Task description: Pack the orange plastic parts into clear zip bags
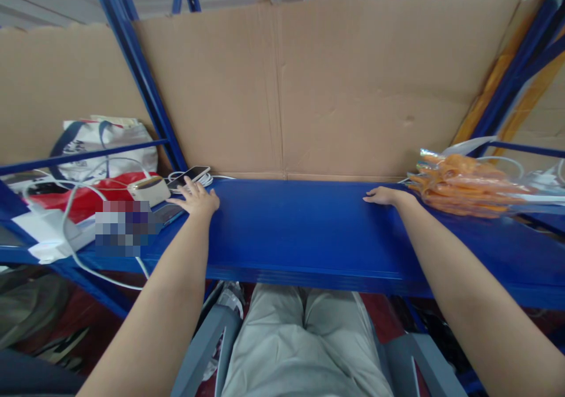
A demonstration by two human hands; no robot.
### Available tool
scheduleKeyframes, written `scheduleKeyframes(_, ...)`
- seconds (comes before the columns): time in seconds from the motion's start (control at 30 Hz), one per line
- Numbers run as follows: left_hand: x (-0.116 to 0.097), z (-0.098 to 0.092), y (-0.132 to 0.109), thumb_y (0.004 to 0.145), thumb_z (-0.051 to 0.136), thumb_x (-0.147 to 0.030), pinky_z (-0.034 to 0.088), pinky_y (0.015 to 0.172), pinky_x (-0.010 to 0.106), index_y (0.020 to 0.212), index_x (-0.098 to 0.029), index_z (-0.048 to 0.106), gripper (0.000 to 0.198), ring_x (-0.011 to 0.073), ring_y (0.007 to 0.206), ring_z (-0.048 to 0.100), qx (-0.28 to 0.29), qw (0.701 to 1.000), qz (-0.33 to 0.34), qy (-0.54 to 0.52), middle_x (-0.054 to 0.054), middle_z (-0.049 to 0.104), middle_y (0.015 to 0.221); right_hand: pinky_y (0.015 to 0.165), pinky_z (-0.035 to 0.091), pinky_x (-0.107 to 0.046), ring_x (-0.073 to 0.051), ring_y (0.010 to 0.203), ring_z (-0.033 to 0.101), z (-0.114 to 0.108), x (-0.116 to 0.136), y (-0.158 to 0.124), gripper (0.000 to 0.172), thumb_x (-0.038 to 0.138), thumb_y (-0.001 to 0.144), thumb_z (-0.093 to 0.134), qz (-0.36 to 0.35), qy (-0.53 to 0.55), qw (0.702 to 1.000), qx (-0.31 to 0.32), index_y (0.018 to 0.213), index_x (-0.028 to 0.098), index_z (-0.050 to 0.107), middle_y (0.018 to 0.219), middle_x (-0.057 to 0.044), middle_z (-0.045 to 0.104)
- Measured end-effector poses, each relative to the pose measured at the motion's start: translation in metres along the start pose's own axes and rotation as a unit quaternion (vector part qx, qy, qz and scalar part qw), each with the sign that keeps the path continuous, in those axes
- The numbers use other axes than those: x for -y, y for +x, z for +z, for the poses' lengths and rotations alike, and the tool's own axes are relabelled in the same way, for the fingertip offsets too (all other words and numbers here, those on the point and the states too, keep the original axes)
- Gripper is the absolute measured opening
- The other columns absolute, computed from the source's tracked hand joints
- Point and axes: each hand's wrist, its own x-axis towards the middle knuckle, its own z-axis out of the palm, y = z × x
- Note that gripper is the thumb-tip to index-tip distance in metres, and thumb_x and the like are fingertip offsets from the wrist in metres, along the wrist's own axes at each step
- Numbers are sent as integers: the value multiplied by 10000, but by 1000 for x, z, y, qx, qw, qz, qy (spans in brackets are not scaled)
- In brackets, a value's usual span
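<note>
My left hand (196, 199) is at the left of the blue shelf (291, 226), its fingers spread and nothing in them. Just beyond those fingertips lies a dark-screened phone (189, 176), with a coil of white cable (205, 179) beside it. Close by on the left are a cream-coloured small box-shaped device (149, 191) and a flat dark item (168, 214), partly behind the hand. My right hand (382, 195) rests low over the shelf's right part, fingers stretched toward the left and holding nothing visible. Next to that wrist lies a clear plastic bag of orange items (463, 185).
Tall cardboard (353, 85) stands along the shelf's back between blue metal posts (150, 85). On the left are a white tote bag (110, 144), red cloth (95, 199), a white power strip (83, 232) and looping cables. Grey chair armrests (216, 332) flank my legs below.
</note>
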Motion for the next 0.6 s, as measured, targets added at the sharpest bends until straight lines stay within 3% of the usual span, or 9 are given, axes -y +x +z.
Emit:
scheduleKeyframes(0.2, -45, 11, -5, 827, 445, -300, 147, 1110, 661, 1439, -116, 344, 647, 358, 1453, 143, 32, 998, 41, -47, 175, 155, 1585, 978, 475, -385, -291, 1105, 634, -2, 13, 3, 330, 307, 835, 565, 11, -29, 1000, -9, 1079, 165, 736, 1134, -111, 700)
scheduleKeyframes(0.37, -80, 17, -12, 789, 491, -264, 193, 1121, 632, 1407, -148, 369, 641, 335, 1434, 224, 40, 994, 63, -81, 169, 223, 1567, 952, 491, -324, -264, 1090, 643, 1, 22, -14, 407, 262, 862, 503, 38, -44, 997, -44, 1206, 127, 674, 1207, -131, 664)
scheduleKeyframes(0.5, -88, 29, -21, 803, 482, -215, 319, 1095, 555, 1344, -178, 431, 544, 302, 1396, 318, 46, 989, 88, -109, 149, 321, 1529, 920, 515, -357, -278, 1045, 662, 0, 20, -20, 403, 278, 844, 516, 45, -18, 997, -58, 1180, 141, 690, 1136, -119, 699)
scheduleKeyframes(0.6, -87, 36, -18, 791, 498, -173, 402, 1060, 429, 1285, -153, 491, 494, 271, 1321, 434, 58, 981, 139, -126, 161, 469, 1422, 911, 517, -354, -282, 1046, 660, -4, 17, -21, 370, 275, 845, 496, 56, 7, 994, -92, 1105, 146, 725, 1075, -116, 720)
